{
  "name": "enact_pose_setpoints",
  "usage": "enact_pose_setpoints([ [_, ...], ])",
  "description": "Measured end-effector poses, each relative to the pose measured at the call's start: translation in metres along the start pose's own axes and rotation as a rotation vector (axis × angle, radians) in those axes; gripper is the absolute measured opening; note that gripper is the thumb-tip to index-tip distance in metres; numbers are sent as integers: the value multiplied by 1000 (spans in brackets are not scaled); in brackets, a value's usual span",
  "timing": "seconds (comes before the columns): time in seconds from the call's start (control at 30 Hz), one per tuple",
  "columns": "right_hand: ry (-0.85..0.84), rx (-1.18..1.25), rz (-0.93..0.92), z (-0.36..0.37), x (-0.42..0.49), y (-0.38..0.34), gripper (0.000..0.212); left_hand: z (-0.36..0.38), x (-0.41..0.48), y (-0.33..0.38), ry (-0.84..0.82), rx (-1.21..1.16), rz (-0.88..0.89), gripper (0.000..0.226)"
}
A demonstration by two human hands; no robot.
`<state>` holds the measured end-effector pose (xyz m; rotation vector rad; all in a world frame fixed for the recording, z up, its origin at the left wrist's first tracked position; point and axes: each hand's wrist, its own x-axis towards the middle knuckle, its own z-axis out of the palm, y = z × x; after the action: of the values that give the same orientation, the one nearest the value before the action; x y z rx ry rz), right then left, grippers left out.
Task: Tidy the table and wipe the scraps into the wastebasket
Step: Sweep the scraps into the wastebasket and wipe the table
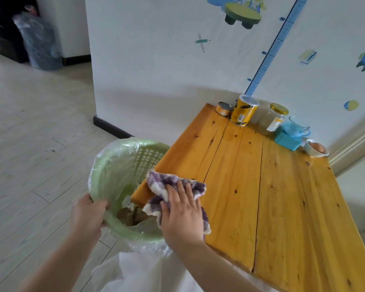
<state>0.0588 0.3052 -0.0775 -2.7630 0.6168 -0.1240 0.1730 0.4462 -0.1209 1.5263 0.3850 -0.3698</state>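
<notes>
While gripping the wastebasket [114, 169] rim with curled left hand [89, 213] fingers and pressing the cloth [169, 181] under flat right hand [181, 213] fingers at the surface [261, 186] corner above it, hold rim snug beneath edge, sweep straight in onto scraps [131, 217] at its bottom.

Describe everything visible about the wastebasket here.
The wastebasket is round, pale green plastic with a perforated wall, lined with a clear bag folded over its rim. It is tilted, mouth up toward the camera, beside the table's left corner, its far rim seeming to sit under the edge. The left hand grips its near rim. Brownish scraps lie at the bottom. The cloth, pressed by the right hand, overhangs its mouth.
</notes>
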Motion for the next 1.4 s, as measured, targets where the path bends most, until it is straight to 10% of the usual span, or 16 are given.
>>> enact_pose_setpoints([
  [0.4, -94, 197, -188, 16, 66, -71, 29, -6, 10, 3, -20, 29, 16, 18],
  [0.6, -169, 786, -92, -11, 104, -85, 25, -13, 18, 16, 95, 10, -8, 20],
  [0.83, -40, 926, -120, -26, 143, -77, 24, -15, 29, 26, 151, -36, -24, 17],
  [1.17, 95, 609, -225, -27, 150, -62, 28, -1, 33, 33, 114, -91, -61, 16],
  [1.4, 223, 814, -100, -26, 164, -35, 28, 9, 57, 19, 172, -209, -132, 14],
])
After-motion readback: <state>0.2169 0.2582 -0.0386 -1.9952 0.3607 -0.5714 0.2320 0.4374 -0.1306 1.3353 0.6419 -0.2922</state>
